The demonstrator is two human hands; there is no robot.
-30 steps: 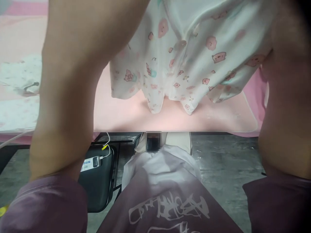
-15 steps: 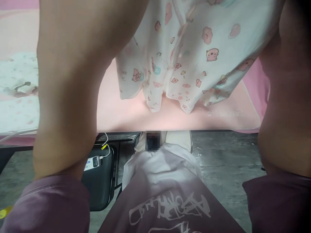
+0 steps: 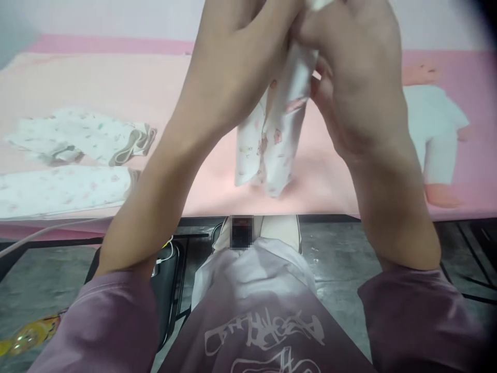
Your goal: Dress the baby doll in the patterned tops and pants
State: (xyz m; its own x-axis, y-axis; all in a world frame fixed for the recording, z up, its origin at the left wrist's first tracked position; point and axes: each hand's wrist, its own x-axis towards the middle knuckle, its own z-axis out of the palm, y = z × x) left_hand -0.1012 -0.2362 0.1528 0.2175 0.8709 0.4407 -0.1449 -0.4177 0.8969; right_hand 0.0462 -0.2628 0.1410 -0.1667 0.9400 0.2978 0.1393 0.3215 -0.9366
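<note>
A white baby garment (image 3: 272, 140) with a pink bear print hangs from my hands over the pale pink mat, gathered into a narrow fall. My left hand (image 3: 256, 57) grips its upper part, with the fingertips cut off by the top edge of the view. On the other side my right hand (image 3: 357, 72) has its fingers curled around the same cloth, close against the left. The garment's lower end hangs just above or touches the mat; I cannot tell which.
Folded printed garments (image 3: 77, 134) lie on the mat (image 3: 202, 202) at left. A doll (image 3: 438, 134) in white clothes lies at right. A white cable (image 3: 58, 228) crosses the table's front edge, above a black case (image 3: 166, 295). Something yellow (image 3: 31, 336) is at lower left.
My hands have come together from wide apart, and the spread garment is now gathered narrow between them. More of the table, with the doll and folded garments, has come into view.
</note>
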